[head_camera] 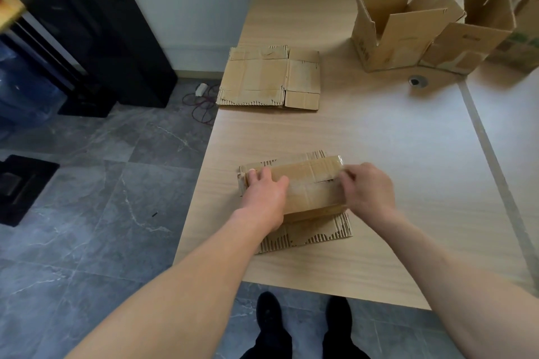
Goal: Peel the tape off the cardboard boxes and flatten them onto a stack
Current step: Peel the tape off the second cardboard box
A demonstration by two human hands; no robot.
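- The taped box (303,183) lies near the front edge of the table (379,140), toward its left side, with torn flaps splayed flat beneath it.
- The left hand (267,192) rests palm down on the box's left end, fingers spread and pressing rather than closed around anything.
- The right hand (369,185) sits at the box's right end, fingers curled at the tape (326,167); it appears to be pinching a tape end, though the fingertips hide the contact and I cannot confirm a hold.
- The flattened stack (269,79) lies at the left edge of the table, well apart from the box, with one corner overhanging that edge.
- Three open boxes (408,26) stand at the far right of the table, not yet flattened.
- Risk: the cardboard's facing is already torn along the flap edges. A hard pull could strip more paper with the tape, or snap the tape short and leave a remnant.
- Risk: if the left hand eases off, the box may slide or lift with the pull, since it sits close to the front edge.
- Risk: the overhanging stack could tip to the floor when another sheet is dropped on its outer side.
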